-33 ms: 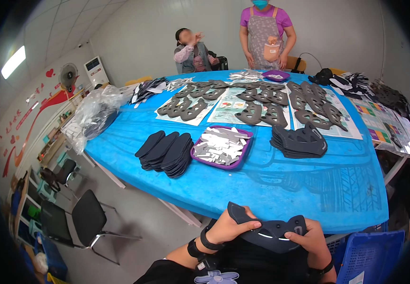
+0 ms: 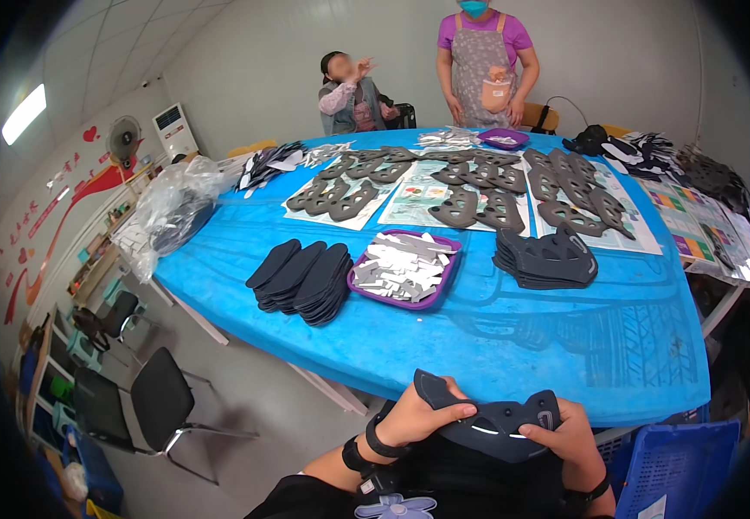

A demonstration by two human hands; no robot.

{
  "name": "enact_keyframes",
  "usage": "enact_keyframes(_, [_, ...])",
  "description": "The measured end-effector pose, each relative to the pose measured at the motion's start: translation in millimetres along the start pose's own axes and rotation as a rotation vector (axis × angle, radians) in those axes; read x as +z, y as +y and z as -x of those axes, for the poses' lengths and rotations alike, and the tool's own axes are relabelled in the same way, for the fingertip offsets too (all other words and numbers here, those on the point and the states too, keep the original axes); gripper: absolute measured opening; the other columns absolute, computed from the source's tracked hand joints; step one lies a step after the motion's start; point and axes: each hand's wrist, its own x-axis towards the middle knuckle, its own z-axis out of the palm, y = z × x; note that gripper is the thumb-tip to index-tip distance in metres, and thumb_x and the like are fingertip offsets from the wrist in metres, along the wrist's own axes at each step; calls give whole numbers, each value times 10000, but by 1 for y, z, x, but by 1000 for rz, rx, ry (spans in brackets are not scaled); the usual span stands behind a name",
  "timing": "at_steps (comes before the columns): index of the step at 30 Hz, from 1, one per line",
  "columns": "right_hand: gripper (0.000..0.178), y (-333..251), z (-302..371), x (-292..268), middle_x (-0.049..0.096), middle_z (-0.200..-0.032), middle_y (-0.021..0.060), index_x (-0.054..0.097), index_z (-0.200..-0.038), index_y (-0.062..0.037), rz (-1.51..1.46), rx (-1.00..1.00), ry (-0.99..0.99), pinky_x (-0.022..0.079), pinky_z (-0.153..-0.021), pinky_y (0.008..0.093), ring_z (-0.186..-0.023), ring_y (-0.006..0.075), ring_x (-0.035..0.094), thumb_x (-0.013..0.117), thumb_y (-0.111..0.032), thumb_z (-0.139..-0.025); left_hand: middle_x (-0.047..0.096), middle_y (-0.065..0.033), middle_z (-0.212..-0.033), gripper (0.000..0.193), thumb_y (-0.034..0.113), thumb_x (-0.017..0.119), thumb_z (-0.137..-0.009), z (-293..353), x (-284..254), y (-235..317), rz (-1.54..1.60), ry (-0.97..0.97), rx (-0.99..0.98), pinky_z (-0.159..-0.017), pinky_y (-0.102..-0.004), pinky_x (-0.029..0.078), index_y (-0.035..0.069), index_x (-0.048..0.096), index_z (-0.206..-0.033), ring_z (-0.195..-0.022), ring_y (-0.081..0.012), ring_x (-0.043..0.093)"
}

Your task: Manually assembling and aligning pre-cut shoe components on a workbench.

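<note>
Over my lap, just off the table's near edge, I hold a dark grey shaped panel (image 2: 506, 419) with cut-outs and thin white marks. My left hand (image 2: 424, 410) grips its left part, thumb on top. My right hand (image 2: 565, 432) pinches its right end, thumb pressed near a white mark. A stack of similar dark panels (image 2: 546, 259) lies on the table beyond my right hand. Further left, a purple basket (image 2: 428, 303) holds many white and grey strips (image 2: 403, 266). Beside it sit stacked dark oblong pads (image 2: 301, 278).
A blue-covered table (image 2: 479, 346) fills the middle. Grey-brown cut-out pieces (image 2: 457, 208) lie on paper sheets towards the far side. Two people are behind the table. Plastic bags (image 2: 176, 208) sit at its left end, a blue crate (image 2: 678, 467) at lower right, black chairs (image 2: 163, 394) at left.
</note>
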Motion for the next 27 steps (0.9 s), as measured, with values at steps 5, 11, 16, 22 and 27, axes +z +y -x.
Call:
enact_keyframes(5, [290,-8,0,11,584,-748,-8,608,-941,-5,-156,2,56,402,-565,184,-668,44,517,755,-86,-704,595,15,-672,108,57,711,-754,-1,3,0,29,16,32,-544,-193,374,16,613,-734,-621,-38,499])
enact_keyframes(11, [258,9,1,-5,591,-766,-11,617,-905,5,-137,115,-32,422,-580,192,-686,44,526,758,-88,-710,598,2,-677,121,52,714,-753,2,5,1,-12,112,100,-562,-195,387,18,601,-727,-637,-46,515])
enact_keyframes(16, [233,10,1,-4,601,-783,-10,631,-893,24,-256,84,-2,430,-610,194,-700,48,530,750,-75,-718,608,-11,-715,121,38,707,-756,0,4,-9,150,204,148,-578,-199,402,19,592,-723,-650,-60,535])
enact_keyframes(22, [268,26,1,-6,630,-867,51,620,-955,58,-375,3,146,447,-682,211,-767,83,559,723,-21,-721,623,-63,-860,126,-1,687,-756,1,2,-14,273,191,111,-692,-240,456,-20,618,-861,-762,-120,581])
enact_keyframes(27, [302,11,-1,-1,634,-930,104,580,-995,95,-578,-194,288,478,-752,254,-824,133,597,674,61,-711,606,-98,-1028,438,-51,658,-756,-4,6,-16,278,102,58,-853,-283,460,-51,512,-1169,-941,-170,589])
